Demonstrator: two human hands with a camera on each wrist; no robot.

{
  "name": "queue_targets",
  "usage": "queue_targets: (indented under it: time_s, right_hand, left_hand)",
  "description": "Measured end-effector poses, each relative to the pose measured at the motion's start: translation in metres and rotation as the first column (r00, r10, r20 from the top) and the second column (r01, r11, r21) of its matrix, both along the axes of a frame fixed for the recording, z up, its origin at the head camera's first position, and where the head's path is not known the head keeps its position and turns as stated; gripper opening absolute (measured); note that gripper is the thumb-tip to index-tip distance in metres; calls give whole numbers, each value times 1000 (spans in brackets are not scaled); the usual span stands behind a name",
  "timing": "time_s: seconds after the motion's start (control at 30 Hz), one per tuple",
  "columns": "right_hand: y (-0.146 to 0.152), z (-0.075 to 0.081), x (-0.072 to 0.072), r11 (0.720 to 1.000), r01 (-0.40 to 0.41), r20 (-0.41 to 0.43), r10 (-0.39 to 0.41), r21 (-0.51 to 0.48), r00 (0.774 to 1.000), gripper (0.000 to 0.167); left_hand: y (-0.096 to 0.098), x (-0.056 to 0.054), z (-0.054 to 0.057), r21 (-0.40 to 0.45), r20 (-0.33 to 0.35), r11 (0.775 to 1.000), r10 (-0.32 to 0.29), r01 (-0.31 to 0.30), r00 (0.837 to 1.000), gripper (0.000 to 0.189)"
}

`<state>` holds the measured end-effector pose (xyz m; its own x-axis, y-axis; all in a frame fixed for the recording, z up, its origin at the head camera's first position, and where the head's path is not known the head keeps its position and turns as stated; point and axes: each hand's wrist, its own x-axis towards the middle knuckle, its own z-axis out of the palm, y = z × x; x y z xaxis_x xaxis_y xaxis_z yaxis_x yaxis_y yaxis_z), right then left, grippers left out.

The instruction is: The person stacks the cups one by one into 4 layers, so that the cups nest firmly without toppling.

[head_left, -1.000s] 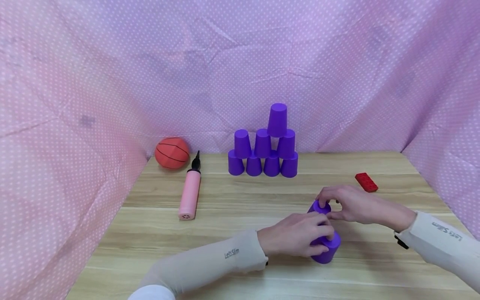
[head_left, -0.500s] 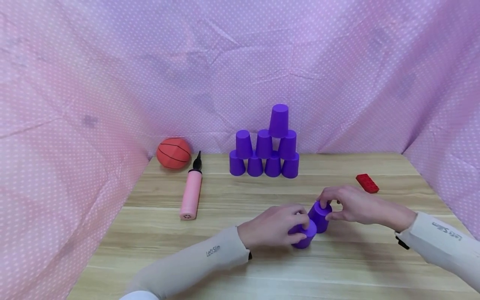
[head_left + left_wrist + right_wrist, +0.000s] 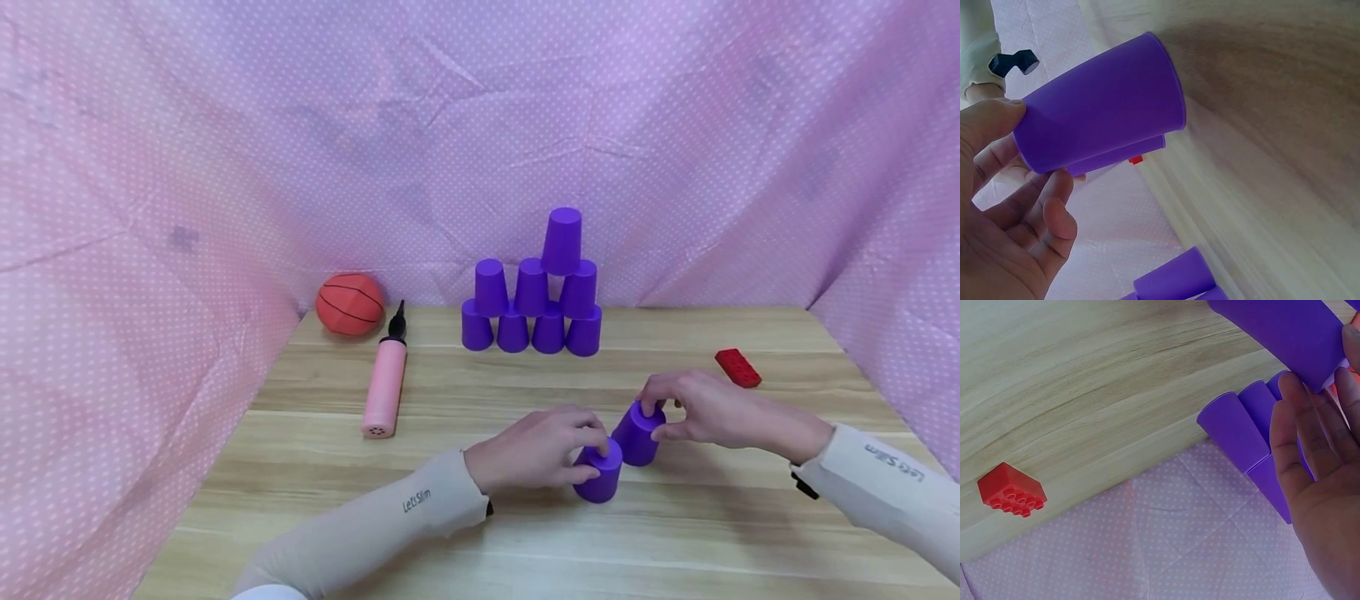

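My left hand [image 3: 543, 450] pinches an upside-down purple cup [image 3: 1104, 103] near its closed end, thumb on one side and fingers on the other. Just behind it and to the right, my right hand [image 3: 697, 412] pinches a second upside-down purple cup [image 3: 637, 435] by its top. The two cups stand side by side and overlap in the head view. Farther back, more purple cups form a pyramid: a bottom row [image 3: 513, 329] of several, a middle row [image 3: 532, 287] of three, and one top cup [image 3: 562, 242] on the right side of that row.
A red toy brick [image 3: 738, 367] lies beyond my right hand. On the left, a pink hand pump [image 3: 385, 387] with a black nozzle lies near a red ball [image 3: 350, 305] with black lines. Pink dotted cloth [image 3: 450, 167] hangs behind the wooden table [image 3: 315, 492].
My left hand has moved its cup leftward and a little back, from in front of the right cup to its left. The right hand has stayed nearly in place on its cup.
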<state>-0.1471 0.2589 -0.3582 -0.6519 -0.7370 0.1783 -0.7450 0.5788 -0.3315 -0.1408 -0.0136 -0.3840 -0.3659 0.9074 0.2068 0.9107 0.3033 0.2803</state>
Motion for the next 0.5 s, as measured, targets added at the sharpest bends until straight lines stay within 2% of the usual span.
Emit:
queue_targets:
  time_s: [0.5]
  right_hand:
    - [0,0,2,1000,11,-2,-11,6,1000,28]
  left_hand:
    - [1,1,-8,61,-1,998,2,-2,1000,19]
